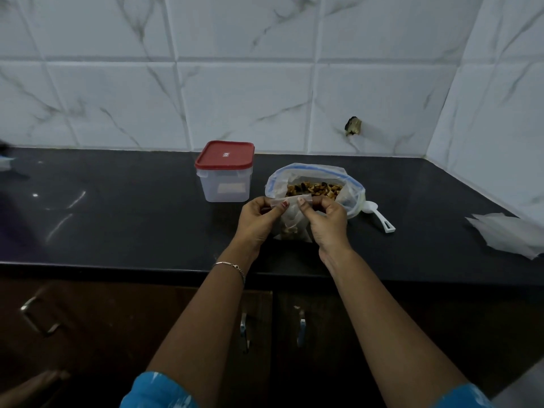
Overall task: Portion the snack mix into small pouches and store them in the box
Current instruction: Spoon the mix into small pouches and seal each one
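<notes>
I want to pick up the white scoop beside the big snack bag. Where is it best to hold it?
Probably grip the handle of the white scoop, coming from the right front. It lies flat on the counter, pointing away from the big bag, with its bowl end against the bag's plastic.

White glossy wall tiles with grey marble veining [235, 98] cover the back and right walls. Dark ragged hole [353, 126] in one tile. Black polished stone countertop [132, 225], light streaks at left. Dark brown wooden cabinet doors [88, 319] below, metal handles [300, 326].
</notes>
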### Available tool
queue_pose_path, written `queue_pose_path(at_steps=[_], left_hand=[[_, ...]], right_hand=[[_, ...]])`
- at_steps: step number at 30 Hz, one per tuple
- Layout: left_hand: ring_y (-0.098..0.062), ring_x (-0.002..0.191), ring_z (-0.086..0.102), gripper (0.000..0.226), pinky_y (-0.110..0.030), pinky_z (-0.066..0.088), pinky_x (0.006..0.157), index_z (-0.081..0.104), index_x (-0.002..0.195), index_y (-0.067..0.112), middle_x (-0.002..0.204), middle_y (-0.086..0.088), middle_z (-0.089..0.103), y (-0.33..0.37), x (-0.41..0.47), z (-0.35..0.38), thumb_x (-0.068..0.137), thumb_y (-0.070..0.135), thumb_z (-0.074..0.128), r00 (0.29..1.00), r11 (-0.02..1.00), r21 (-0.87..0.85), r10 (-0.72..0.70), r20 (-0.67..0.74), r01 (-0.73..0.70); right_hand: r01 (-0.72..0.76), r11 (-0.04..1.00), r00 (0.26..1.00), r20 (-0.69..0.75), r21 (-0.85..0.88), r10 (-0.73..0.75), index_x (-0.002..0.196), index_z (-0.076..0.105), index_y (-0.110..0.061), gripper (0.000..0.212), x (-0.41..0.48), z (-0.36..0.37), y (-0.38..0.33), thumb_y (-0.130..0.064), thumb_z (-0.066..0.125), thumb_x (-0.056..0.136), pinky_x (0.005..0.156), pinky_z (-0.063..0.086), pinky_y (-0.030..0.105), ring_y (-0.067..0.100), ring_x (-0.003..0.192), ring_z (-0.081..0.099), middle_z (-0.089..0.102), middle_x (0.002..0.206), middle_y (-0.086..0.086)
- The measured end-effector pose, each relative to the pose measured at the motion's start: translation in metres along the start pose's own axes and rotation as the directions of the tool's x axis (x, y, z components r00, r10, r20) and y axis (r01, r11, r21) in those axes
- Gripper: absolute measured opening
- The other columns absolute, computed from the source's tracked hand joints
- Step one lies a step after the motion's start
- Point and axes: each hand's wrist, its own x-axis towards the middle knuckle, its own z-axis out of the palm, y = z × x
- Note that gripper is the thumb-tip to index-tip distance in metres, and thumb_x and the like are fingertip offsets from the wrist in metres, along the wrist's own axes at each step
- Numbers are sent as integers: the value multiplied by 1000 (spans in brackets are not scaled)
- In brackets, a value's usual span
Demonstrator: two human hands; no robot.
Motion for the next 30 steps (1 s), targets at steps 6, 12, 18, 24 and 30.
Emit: queue_pose_path(at_steps=[6, 12, 18, 24, 30], left_hand=[[-24, 91, 69, 15, -35, 57, 74, 64, 100, 4, 99, -14, 72, -5, 1, -2, 92, 17, 64, 999, 1000, -26, 7, -53, -8], [-22, 91, 66, 18, -37, 56, 81, 67, 96, 9, 93, -8, 70, 4, 4, -37, 100, 20, 52, 973, 980, 195, 86, -213, -44], [-15, 75, 59, 13, -25, 48, 64, 62, 88, 11, 82, -2, 64, 22, 13, -108, 95, 22, 60, 924, 871, 491, 212, -319, -30], [-16, 68, 62, 20, -35, 54, 65, 55, 75, 24, 77, 2, 64, 9, 25, -132, 93, 30, 61, 884, 823, 563, 199, -422, 83], [-5, 68, 60, 14, -18, 49, 54, 68, 94, 16, 89, 2, 67, 14, 28, -129, 90, 29, 67, 830, 853, 510, 204, -519, 110]], right_hand=[[53, 999, 998, -23, 10, -53, 98, 72, -13, 15, -3, 6, -6, -24, 64, 92, 86, 56, 32, 17, 100, 67, 72, 102, 4], [86, 987, 996, -6, -133, -87, 83, 74, -20, 11, -1, 44, -3, -28, 68, 88, 90, 54, 45, 19, 93, 68, 74, 90, 2], [33, 982, 999, 11, -188, -31, 74, 68, -26, 12, -5, 110, 3, -24, 74, 84, 82, 58, 43, 16, 84, 68, 71, 82, -3], [-4, 943, 1000, -9, -334, 1, 82, 67, -23, 10, 10, 144, 25, -19, 65, 90, 82, 55, 33, 16, 87, 63, 70, 96, 2], [5, 865, 999, -27, -501, -21, 110, 68, -12, 20, 15, 149, 24, -12, 53, 97, 79, 39, 24, 15, 99, 56, 65, 114, 5]])
